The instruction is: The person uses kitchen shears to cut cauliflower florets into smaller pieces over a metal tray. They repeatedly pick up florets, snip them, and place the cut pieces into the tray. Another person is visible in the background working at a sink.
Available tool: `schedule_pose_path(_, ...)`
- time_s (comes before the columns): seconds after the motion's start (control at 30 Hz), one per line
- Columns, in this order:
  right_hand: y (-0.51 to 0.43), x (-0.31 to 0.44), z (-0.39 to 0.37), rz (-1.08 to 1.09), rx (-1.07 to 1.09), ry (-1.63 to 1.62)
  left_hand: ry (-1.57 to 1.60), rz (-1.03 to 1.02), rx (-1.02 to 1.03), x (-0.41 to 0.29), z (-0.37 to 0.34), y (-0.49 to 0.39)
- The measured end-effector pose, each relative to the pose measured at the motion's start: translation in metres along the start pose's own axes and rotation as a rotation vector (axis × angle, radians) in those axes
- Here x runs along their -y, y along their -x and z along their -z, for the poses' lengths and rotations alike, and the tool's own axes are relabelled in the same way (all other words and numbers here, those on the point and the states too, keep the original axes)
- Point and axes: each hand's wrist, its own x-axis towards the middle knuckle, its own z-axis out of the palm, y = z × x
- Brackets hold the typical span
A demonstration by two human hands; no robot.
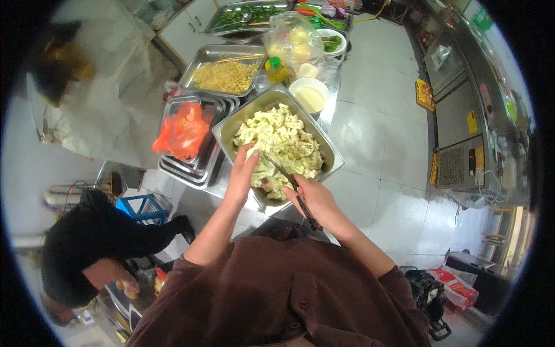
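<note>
A deep steel pan (331, 158) full of cut cauliflower florets (282, 130) stands at the corner of a steel table, right before me. My left hand (243, 167) is over the pan's left side, fingers on a pale piece of cauliflower. My right hand (314, 199) grips the dark handle of a pair of scissors or a similar cutting tool (281, 170) above the pan's near side. Its blades point up and left, towards the piece at my left fingertips. The blade tips are partly lost among the florets.
Behind the pan stand a white bowl (309, 93), an oil bottle (276, 71) and a tray of chopped yellowish food (225, 78). Stacked trays with a red plastic bag (184, 132) lie left. A person in black (99, 234) bends at the lower left.
</note>
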Motion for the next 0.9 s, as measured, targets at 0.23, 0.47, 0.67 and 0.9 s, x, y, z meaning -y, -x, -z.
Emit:
schedule_pose_path(0.23,-0.015,0.015,-0.016,0.014,0.053,0.097,0.028,0.071,0.009,0.014,0.023,0.003)
schedule_pose_path(0.47,-0.039,-0.006,-0.031,0.079,0.109,0.284,0.079,0.219,0.007,0.023,0.026,0.001)
schedule_pose_path(0.67,-0.070,-0.036,0.000,-0.255,0.461,-0.475,0.323,0.265,-0.128,0.031,0.019,-0.002)
schedule_pose_path(0.9,-0.094,-0.053,0.051,-0.019,0.643,-0.269,0.748,0.088,-0.382,0.037,-0.011,0.000)
